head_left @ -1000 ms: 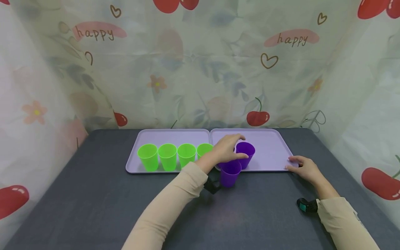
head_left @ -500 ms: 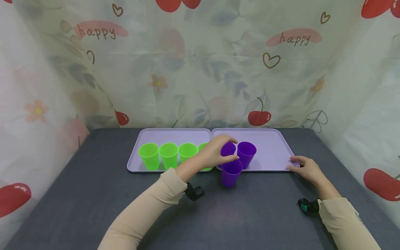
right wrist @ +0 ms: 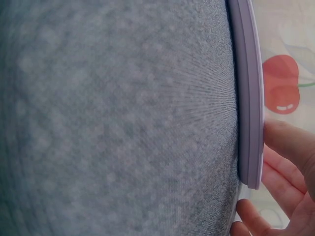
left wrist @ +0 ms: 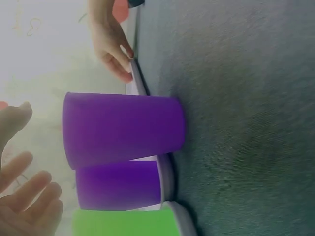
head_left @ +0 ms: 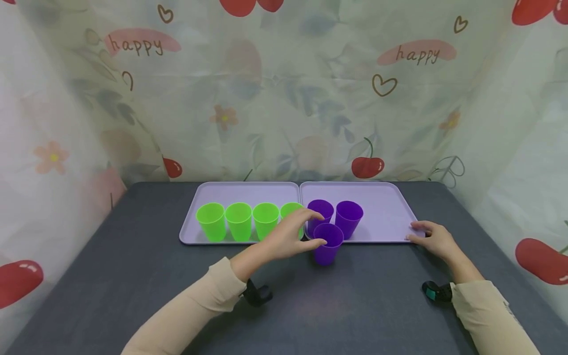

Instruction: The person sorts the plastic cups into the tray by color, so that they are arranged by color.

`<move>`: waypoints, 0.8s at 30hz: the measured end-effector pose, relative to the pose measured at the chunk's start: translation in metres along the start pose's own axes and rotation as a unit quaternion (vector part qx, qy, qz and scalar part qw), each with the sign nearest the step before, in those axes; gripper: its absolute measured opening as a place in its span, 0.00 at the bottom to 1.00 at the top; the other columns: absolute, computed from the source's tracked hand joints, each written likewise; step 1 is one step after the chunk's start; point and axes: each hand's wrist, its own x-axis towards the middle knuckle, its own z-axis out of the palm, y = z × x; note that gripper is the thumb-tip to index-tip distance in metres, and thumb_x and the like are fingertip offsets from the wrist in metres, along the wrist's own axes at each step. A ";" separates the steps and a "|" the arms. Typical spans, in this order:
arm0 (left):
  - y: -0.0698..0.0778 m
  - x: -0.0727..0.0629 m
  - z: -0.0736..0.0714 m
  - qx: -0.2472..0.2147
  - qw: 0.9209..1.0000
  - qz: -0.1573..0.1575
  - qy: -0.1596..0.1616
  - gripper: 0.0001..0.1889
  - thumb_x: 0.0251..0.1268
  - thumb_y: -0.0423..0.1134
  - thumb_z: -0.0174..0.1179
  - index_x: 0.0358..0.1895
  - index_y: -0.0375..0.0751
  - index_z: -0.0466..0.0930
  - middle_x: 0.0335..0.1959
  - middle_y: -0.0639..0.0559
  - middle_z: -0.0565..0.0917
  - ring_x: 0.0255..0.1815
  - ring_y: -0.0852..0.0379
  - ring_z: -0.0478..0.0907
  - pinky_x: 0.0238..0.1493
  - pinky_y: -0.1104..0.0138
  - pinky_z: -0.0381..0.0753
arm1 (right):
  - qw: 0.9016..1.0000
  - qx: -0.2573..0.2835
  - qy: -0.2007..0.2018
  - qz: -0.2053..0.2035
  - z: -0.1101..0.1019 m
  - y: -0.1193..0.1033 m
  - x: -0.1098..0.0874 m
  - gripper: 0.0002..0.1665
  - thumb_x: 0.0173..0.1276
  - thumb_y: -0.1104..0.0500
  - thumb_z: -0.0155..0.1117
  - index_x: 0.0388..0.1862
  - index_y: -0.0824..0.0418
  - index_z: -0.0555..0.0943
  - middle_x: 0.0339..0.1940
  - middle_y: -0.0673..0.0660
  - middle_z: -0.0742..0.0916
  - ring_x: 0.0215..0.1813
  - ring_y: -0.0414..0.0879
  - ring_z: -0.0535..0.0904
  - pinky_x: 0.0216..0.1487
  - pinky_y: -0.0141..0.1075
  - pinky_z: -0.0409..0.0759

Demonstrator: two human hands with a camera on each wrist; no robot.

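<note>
Purple plastic cup (head_left: 328, 249) on grey cloth, 6 o'clock of lilac tray (head_left: 390, 212); left hand (head_left: 290, 234) open beside, right hand (head_left: 432, 239) flat on tray corner. Risk: tipping if knocked.

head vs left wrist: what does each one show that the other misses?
Head only: four green cups in a row on the left tray, the rear right purple cup, and the patterned backdrop.

Left wrist only: a close side-on look at the front purple cup, whose base stands on the grey tabletop in front of the right tray, with the left hand open and clear of it.

Both: that cup, a purple cup behind it on the tray, and the right hand at the tray's corner.
</note>
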 end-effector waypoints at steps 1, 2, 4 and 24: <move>-0.001 -0.002 0.001 -0.007 1.000 -0.004 0.001 0.26 0.56 0.45 0.65 0.55 0.34 0.73 0.53 0.43 0.79 0.57 0.46 0.73 0.61 0.57 0.73 | 1.000 0.000 0.000 0.000 0.000 0.000 0.000 0.34 0.65 0.49 0.61 0.59 0.74 0.69 0.62 0.80 0.68 0.61 0.74 0.66 0.58 0.64 0.68; -0.001 -0.005 0.001 -0.013 1.000 -0.009 0.003 0.26 0.56 0.45 0.65 0.56 0.34 0.73 0.53 0.43 0.78 0.57 0.46 0.73 0.61 0.57 0.73 | 1.000 0.001 0.000 -0.001 0.000 0.000 0.000 0.34 0.65 0.49 0.61 0.59 0.74 0.69 0.62 0.80 0.68 0.61 0.74 0.66 0.58 0.64 0.68; -0.002 -0.009 0.003 -0.021 1.000 -0.015 0.009 0.27 0.56 0.44 0.66 0.56 0.35 0.73 0.54 0.43 0.78 0.56 0.46 0.73 0.60 0.57 0.74 | 1.000 0.000 0.002 -0.001 0.000 0.000 0.000 0.34 0.65 0.49 0.61 0.59 0.74 0.70 0.62 0.80 0.68 0.61 0.74 0.66 0.58 0.63 0.69; -0.004 -0.010 0.039 -0.046 0.996 -0.054 0.053 0.32 0.52 0.46 0.68 0.60 0.39 0.68 0.57 0.45 0.74 0.54 0.52 0.73 0.57 0.60 0.77 | 1.000 0.001 0.005 -0.003 0.001 -0.002 0.000 0.33 0.65 0.50 0.61 0.58 0.74 0.70 0.62 0.80 0.68 0.61 0.74 0.66 0.58 0.63 0.69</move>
